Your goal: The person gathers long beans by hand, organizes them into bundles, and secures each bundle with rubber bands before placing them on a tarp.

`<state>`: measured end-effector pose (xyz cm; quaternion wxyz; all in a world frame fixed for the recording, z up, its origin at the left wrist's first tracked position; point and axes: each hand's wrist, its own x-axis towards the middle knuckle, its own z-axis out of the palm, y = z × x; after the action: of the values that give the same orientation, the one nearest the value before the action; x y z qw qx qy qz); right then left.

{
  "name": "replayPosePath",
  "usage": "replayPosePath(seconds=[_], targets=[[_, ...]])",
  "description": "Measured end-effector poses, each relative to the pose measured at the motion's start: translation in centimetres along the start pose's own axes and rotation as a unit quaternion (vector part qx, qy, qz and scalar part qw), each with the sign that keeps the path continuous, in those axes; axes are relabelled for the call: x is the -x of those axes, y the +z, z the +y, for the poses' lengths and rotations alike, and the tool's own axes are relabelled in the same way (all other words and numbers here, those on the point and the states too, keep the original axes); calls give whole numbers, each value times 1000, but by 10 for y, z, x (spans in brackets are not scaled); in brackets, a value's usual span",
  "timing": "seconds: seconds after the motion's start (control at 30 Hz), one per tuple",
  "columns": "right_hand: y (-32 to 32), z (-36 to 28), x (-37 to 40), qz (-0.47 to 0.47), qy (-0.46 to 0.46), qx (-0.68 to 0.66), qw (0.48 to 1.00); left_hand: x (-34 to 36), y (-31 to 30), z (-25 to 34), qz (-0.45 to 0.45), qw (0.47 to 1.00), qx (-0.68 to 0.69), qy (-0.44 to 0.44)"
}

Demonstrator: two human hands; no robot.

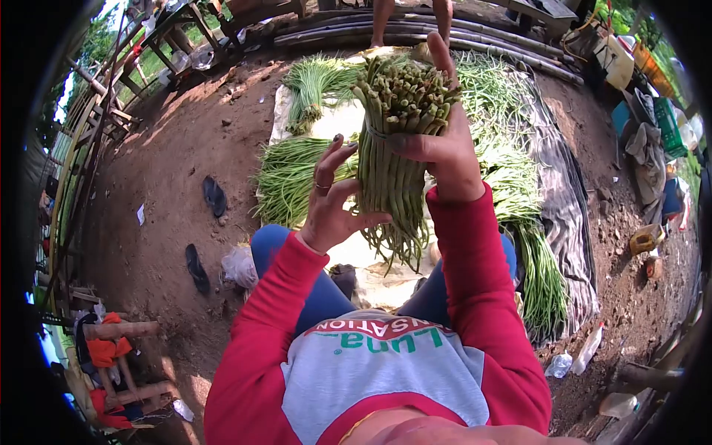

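A thick bundle of long beans (389, 163) is held up in front of me, cut ends on top and thin tips hanging down. A thin tie shows round its upper part. My right hand (451, 152) grips the bundle from the right, thumb across its front and one finger pointing up. On the left side, my left hand (334, 196) rests against the beans lower down, its thumb in front and some fingers spread. Below lie loose piles of long beans: one pile (293, 182) to the left, another (541, 274) to the right, and a bunch (308, 89) farther off.
The piles lie on pale sheeting and a dark striped cloth (567, 222). Bamboo poles (504, 44) lie at the back, near another person's legs (382, 18). Two dark slippers (214, 196) are on the dirt at left. Plastic bottles (589, 348) and a yellow jug (647, 239) lie at right.
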<state>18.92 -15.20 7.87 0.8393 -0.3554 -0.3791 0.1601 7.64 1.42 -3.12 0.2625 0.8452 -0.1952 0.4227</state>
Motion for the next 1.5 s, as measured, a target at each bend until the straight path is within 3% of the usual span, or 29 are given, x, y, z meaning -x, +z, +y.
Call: replayPosePath(seconds=[0.07,0.13,0.2,0.23,0.27,0.4,0.53,0.6,0.67,0.77,0.87,0.9,0.97,1.0,1.07,1.1,1.17,1.23,1.3,1.33,1.37,1.4,1.43,1.5], targets=[[4,0,3,-28,-3,64,998,25,9,-1,6,999,0,-40],[23,-2,8,-17,43,56,997,33,20,10,106,968,180,-142],[32,12,14,-39,2,114,993,25,14,36,47,927,282,-240],[39,12,20,-49,-61,236,969,14,10,46,-32,933,221,-282],[47,12,25,-58,-113,360,924,13,10,44,-32,932,215,-289],[50,46,41,-29,-200,388,899,28,1,24,91,898,305,-304],[22,83,61,-41,-88,365,926,30,-2,10,145,872,351,-310],[11,105,67,-55,-127,397,907,28,-4,4,165,868,345,-315],[-3,113,83,-83,-35,444,891,23,-9,-4,193,884,262,-337],[-27,84,96,-140,99,574,800,20,-34,-43,215,908,227,-279],[-50,55,107,-128,111,675,718,11,-63,-77,225,937,112,-244],[-56,46,106,-124,127,679,712,8,-72,-92,236,935,93,-247],[-62,37,102,-113,153,686,703,4,-90,-125,111,960,-157,-204],[-63,35,101,-105,163,688,699,-7,-85,-132,110,948,-174,-243],[-67,36,100,-119,186,684,695,-18,-81,-160,-31,933,-287,-214],[-69,38,100,-122,191,681,696,-20,-73,-180,-29,932,-288,-217],[-71,40,98,-133,215,681,688,-9,-47,-227,-157,931,-319,-79],[-73,43,99,-137,232,682,680,25,-8,-277,-236,918,-305,-91],[-75,46,100,-145,261,681,669,84,40,-308,-403,834,-323,-195],[-75,49,100,-150,268,676,670,97,65,-307,-568,710,-312,-277],[-76,50,99,-157,288,674,662,123,85,-307,-627,647,-292,-320],[-77,50,98,-170,308,671,653,127,95,-296,-568,667,-321,-360],[-79,49,95,-191,316,663,652,122,95,-300,-569,667,-282,-390],[-75,51,90,-177,312,670,651,125,79,-305,-555,720,-254,-331]])
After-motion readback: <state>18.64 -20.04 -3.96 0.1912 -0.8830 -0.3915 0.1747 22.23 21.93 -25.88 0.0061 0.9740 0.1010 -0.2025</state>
